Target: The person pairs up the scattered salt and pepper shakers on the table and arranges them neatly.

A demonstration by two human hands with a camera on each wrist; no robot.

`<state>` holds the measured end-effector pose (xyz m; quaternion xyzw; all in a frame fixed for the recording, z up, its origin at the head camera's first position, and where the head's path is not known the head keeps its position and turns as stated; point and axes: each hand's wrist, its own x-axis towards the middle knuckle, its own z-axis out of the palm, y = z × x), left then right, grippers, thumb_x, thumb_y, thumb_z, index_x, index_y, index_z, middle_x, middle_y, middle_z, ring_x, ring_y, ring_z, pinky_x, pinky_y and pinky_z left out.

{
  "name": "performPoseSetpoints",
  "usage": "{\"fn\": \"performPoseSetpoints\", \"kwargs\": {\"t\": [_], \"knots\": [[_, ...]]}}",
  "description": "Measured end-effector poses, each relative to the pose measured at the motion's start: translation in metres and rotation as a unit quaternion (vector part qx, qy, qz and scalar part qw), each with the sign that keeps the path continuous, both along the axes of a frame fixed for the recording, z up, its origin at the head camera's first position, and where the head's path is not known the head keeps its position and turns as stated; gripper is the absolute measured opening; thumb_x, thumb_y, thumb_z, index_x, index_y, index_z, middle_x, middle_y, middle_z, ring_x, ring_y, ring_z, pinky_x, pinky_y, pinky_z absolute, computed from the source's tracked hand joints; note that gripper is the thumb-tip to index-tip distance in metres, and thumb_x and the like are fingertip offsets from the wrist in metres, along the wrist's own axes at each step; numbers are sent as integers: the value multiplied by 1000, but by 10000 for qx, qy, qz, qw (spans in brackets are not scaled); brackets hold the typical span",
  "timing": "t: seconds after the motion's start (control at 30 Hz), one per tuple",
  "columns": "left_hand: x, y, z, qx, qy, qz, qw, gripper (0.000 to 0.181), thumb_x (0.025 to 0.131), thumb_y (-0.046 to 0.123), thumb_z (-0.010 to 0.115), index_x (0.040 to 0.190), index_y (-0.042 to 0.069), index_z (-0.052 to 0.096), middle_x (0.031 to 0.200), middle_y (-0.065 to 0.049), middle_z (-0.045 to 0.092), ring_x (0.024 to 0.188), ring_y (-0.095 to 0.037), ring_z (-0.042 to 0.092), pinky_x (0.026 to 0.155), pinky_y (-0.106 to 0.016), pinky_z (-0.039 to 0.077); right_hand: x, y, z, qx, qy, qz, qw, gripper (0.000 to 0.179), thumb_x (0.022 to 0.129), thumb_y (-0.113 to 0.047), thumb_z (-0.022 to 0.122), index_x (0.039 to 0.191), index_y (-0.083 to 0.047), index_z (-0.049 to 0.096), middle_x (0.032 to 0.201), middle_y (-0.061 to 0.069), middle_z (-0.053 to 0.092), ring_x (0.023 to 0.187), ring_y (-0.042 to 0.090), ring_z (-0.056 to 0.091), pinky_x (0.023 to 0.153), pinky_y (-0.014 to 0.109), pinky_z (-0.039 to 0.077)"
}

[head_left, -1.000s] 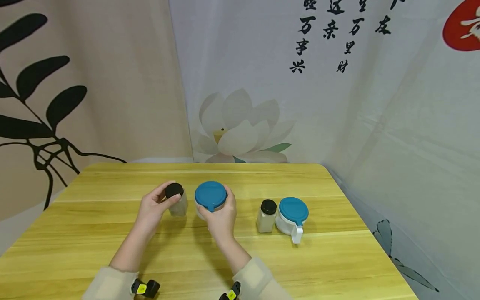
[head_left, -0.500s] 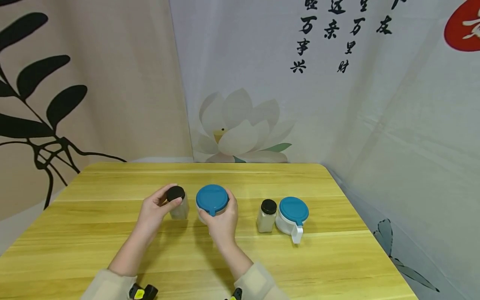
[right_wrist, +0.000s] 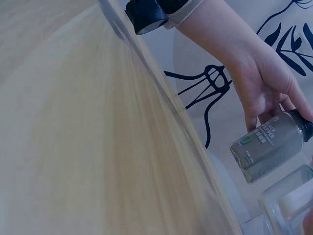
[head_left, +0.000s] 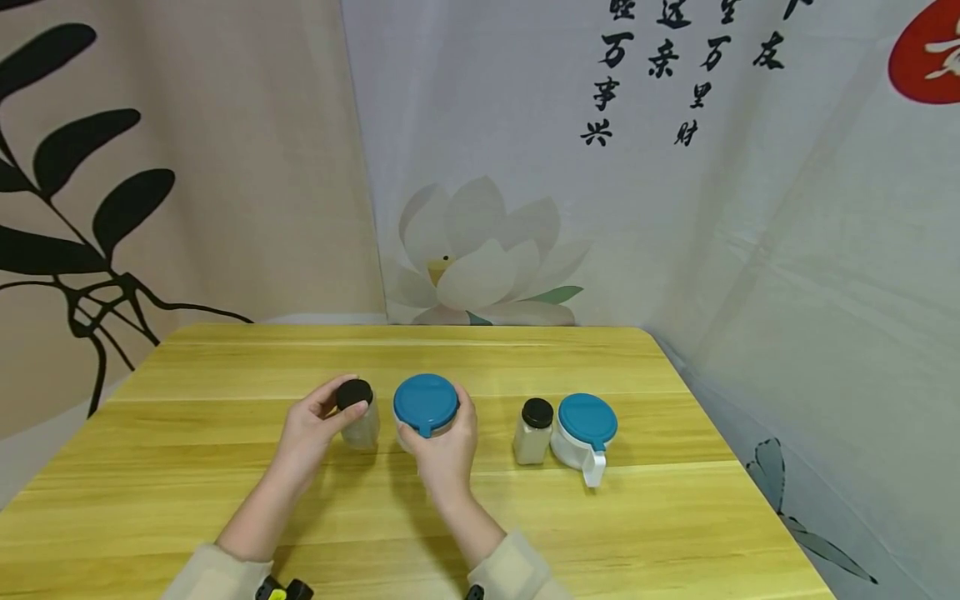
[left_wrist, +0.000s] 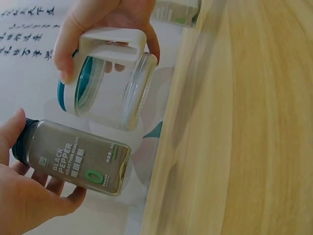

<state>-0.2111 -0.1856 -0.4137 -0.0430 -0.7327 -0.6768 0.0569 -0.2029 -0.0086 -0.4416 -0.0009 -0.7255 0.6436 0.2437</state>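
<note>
My left hand grips a black pepper bottle near its black cap, thumb on one side and fingers round the other. The bottle is clear, square-sided, with grey-brown contents and white lettering. Just to its right, my right hand holds a round glass jar with a blue lid and a white handle. Both wrist views show bottle and jar side by side against the backdrop, above the table. The jar looks see-through with little in it.
On the wooden table, to the right of my hands, stand a second black-capped bottle and a second blue-lidded jar, close together, that jar's white handle facing me. A printed cloth hangs behind the table's far edge.
Both hands have come slightly lower in the head view, carrying the pepper bottle and the jar a little toward me. The second bottle and second jar stay where they were.
</note>
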Motion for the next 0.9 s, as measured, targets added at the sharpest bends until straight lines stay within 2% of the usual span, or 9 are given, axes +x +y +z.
{"fn": "performPoseSetpoints", "kwargs": {"t": [0.3, 0.5, 0.8, 0.9], "knots": [[7, 3, -1, 15, -232, -69, 9997, 62, 88, 27, 71, 139, 2, 45, 140, -14, 44, 124, -22, 44, 88, -17, 45, 4, 3, -1, -3, 35, -86, 10000, 85, 66, -20, 89, 137, -8, 43, 130, 8, 49, 116, 29, 49, 94, 57, 38], [10, 3, -1, -30, -263, -50, 9996, 61, 89, 27, 71, 139, 3, 46, 138, -15, 46, 120, -19, 47, 88, -18, 45, 5, 6, -4, 3, 6, -159, 9999, 86, 66, -21, 89, 137, -9, 43, 130, 7, 49, 117, 29, 49, 95, 57, 38], [9, 5, -4, 14, -322, -87, 9994, 63, 89, 25, 71, 140, 0, 44, 140, -15, 43, 123, -25, 43, 87, -17, 45, 7, 5, -6, 150, -44, -256, 9995, 87, 65, -19, 89, 137, -6, 43, 129, 10, 50, 117, 30, 49, 95, 56, 38], [8, 6, -6, 66, -359, -99, 9993, 63, 88, 24, 71, 139, 0, 44, 140, -15, 43, 121, -23, 45, 87, -18, 46, 7, 4, -7, 171, -47, -242, 9995, 87, 65, -19, 89, 137, -5, 43, 129, 11, 49, 116, 30, 48, 95, 56, 37]]}}
